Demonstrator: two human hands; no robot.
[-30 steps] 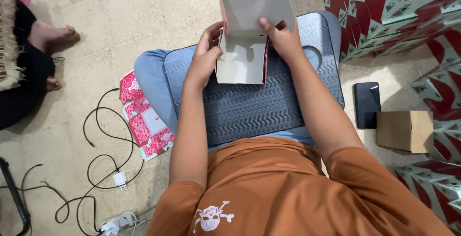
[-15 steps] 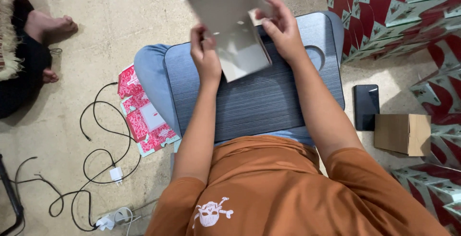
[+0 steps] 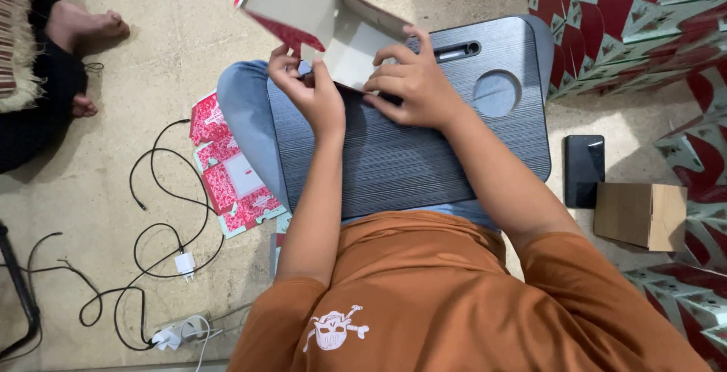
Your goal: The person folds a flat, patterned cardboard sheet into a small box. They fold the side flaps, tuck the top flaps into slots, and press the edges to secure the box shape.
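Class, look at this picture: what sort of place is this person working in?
Probably a home floor used for folding boxes: a lap desk on the knees, charger cables on bare floor, stacked flat red cartons nearby.

A grey cardboard box [image 3: 333,27] with red outer faces is being held open over a dark lap desk [image 3: 424,152] by the left hand [image 3: 307,92] and right hand [image 3: 413,88], while a black phone [image 3: 584,170] and brown carton [image 3: 640,215] are lying on the floor [image 3: 174,46] alongside.
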